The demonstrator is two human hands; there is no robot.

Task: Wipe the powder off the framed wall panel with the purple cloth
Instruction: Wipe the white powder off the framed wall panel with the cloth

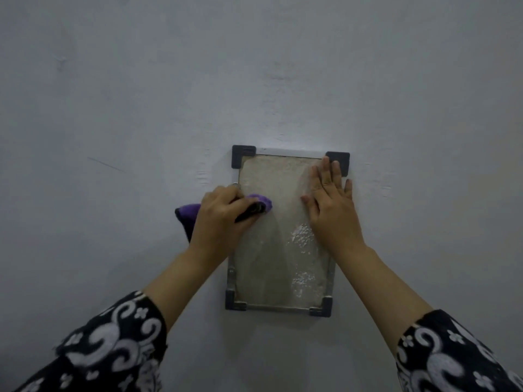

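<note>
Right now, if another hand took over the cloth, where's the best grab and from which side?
Judging by its pose, grab the loose tail of the cloth hanging past the panel frame's left edge, coming in from the left. The left hand already covers the bunched end on the panel; the tail is the only free part.

Indoor room of undetermined use, seen only at one wall.

A plain painted wall (254, 80), pale grey-white with scuffs and faint scratches, fills the view. One small framed panel (283, 236) with dark corner brackets is fixed to it. No furniture, floor or fittings are in view, so home or workplace cannot be told.
</note>
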